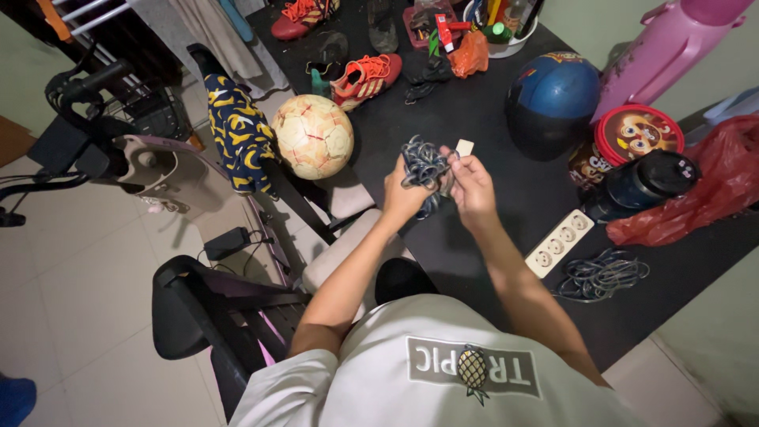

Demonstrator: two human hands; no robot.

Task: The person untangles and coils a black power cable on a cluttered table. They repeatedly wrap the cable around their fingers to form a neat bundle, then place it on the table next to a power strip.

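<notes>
2 hands (pixel 439 186) grip a half-wound bundle of dark cord (pixel 423 166) over the bench (pixel 474 261), left hand (pixel 405 194) closed round it, right hand (pixel 473 186) pinching its loose end.

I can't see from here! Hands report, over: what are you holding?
Left hand gripping a tangled bundle of dark cord. Right hand pinching the cord's end, small white plug sticking up. Both above the black table, nothing in the way.

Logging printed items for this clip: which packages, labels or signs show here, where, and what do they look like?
Round tin: right side of the black table, red rim, cartoon picture on the lid.
Small tag: pale rectangle above the right hand, beside the cord bundle.
Shirt patch: grey rectangle with a pineapple picture.
</notes>
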